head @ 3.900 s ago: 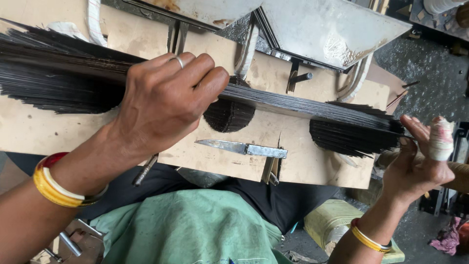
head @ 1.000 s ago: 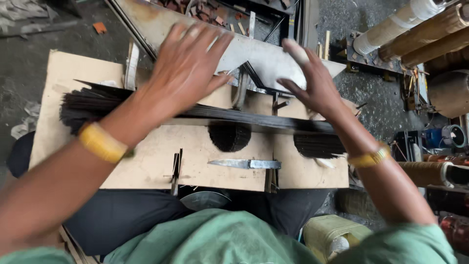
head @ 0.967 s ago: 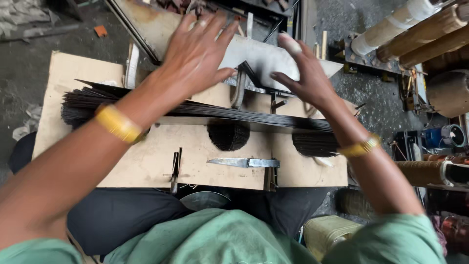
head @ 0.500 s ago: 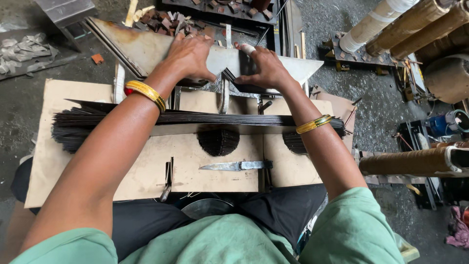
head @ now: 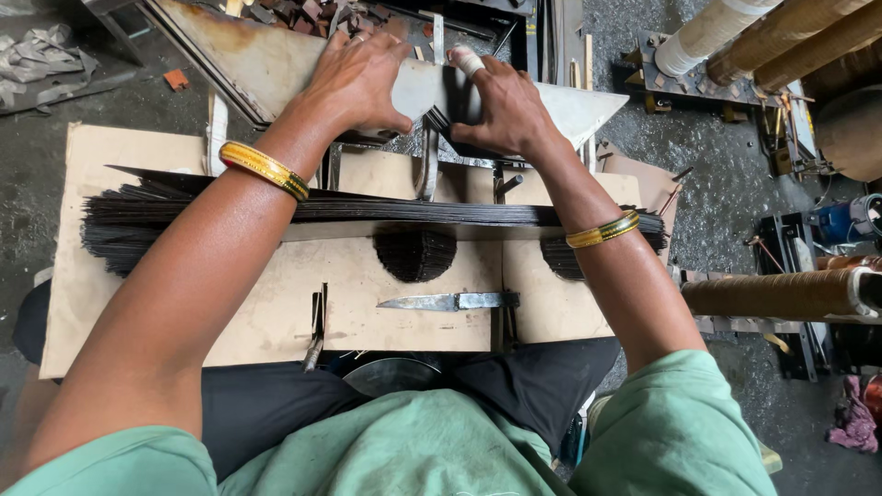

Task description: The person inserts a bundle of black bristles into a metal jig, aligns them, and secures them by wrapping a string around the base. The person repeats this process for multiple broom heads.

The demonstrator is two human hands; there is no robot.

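My left hand (head: pixel 363 83) and my right hand (head: pixel 503 108) meet on a grey metal tray (head: pixel 266 60) beyond the board. Between them they pinch a small bunch of thin black sticks (head: pixel 443 112). A white bandage wraps one finger of my right hand. Both wrists wear yellow bangles. Under my forearms a long bundle of black sticks (head: pixel 386 213) lies across a wooden board (head: pixel 184 303). A knife (head: pixel 450 300) rests flat on the board near me, touched by neither hand.
A half-round cutout (head: pixel 415 253) in the board shows more dark sticks. Metal brackets stand up from the board. Brown rolls (head: pixel 781 292) lie to the right, pale rolls (head: pixel 735 32) at the top right, and scrap lies on the dark floor.
My left hand left the long bundle and my right hand left its right end. Both reached forward to the metal tray and closed on the small bunch there.
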